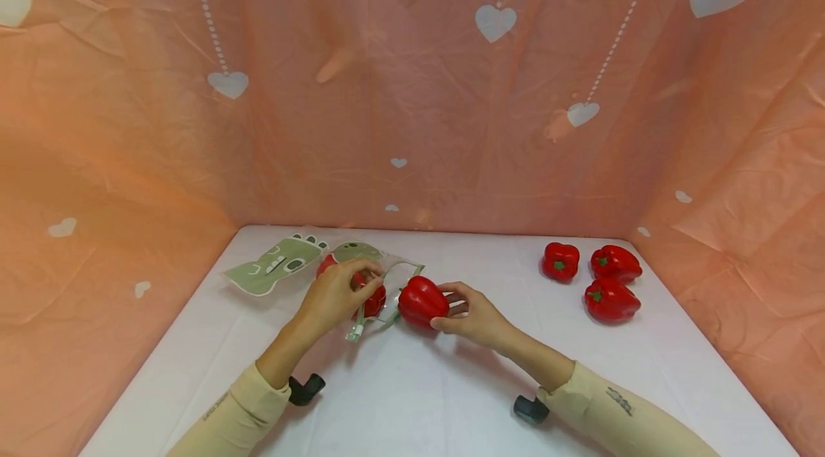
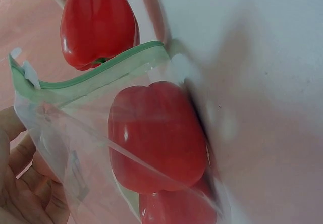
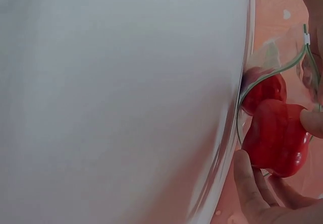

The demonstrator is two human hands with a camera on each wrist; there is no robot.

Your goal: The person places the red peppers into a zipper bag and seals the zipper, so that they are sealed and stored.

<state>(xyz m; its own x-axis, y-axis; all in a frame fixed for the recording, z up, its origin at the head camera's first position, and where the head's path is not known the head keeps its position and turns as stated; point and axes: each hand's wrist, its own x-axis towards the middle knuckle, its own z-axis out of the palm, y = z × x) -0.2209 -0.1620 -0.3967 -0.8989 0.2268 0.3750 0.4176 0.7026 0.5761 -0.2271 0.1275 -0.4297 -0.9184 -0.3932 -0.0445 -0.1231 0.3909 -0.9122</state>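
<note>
My right hand [image 1: 480, 317] grips a red bell pepper [image 1: 423, 301] between thumb and fingers at the mouth of a clear zip bag [image 1: 271, 272]. The left hand [image 1: 336, 294] holds the bag by its edge near the opening, fingers curled. In the left wrist view, the green zip strip [image 2: 113, 65] curves open just below the gripped pepper [image 2: 98, 27]. Deeper inside the bag lie a bell pepper [image 2: 157, 135] and part of another bell pepper [image 2: 176, 208], both seen through the plastic. The bag lies on the white table with its green cartoon print to the left.
Three more red bell peppers stand at the table's back right: one bell pepper [image 1: 560, 261] by itself, and two [image 1: 615, 263] close together. An orange curtain [image 1: 438, 120] with white hearts encloses the white table [image 1: 412, 407] at the back and sides.
</note>
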